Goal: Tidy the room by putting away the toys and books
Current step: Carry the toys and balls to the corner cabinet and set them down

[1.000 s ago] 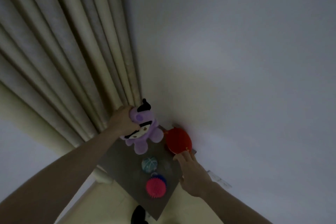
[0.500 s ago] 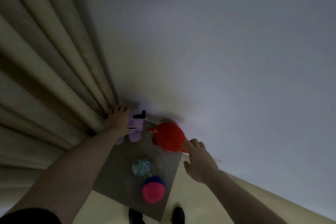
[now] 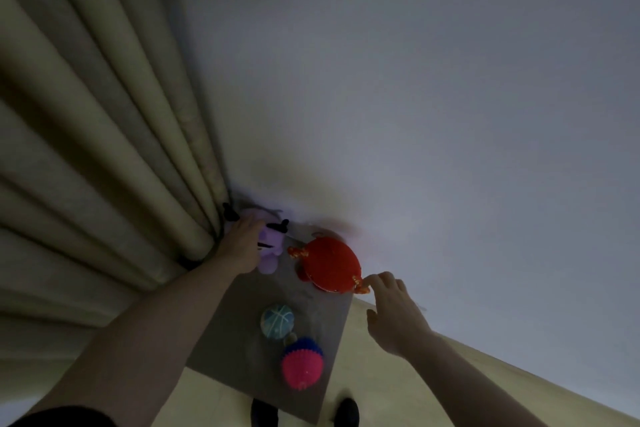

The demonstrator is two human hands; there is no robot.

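Purple plush toy (image 3: 268, 246): soft lilac body with black ear-like tips and dark markings; sits at the far left corner of the tabletop, against the curtain and wall, partly hidden under the left hand.
Left hand (image 3: 242, 246): laid over the plush toy, fingers reaching across its top; whether they curl round it cannot be told from this angle.
Red toy (image 3: 330, 263): rounded, bright red, nubbly surface, small orange-trimmed limbs sticking out at its sides; lies just right of the left hand, near the wall.
Right hand (image 3: 394, 314): fingers loosely extended, gripping nothing; index fingertip touching the orange-trimmed limb on the near right side of the red toy.
Teal ball (image 3: 277, 321): round, blue-green with pale curved lines; between the two forearms, nearer the camera than both hands.
Spiky ball (image 3: 303, 366): pink with a dark blue top, covered in short spikes; just nearer than the teal ball, apart from both hands.
Tabletop (image 3: 239, 340): small grey square surface carrying all four toys.
Curtain (image 3: 104, 149): beige, heavy folds, left of the left hand.
Wall (image 3: 433, 97): plain pale surface beyond both hands.
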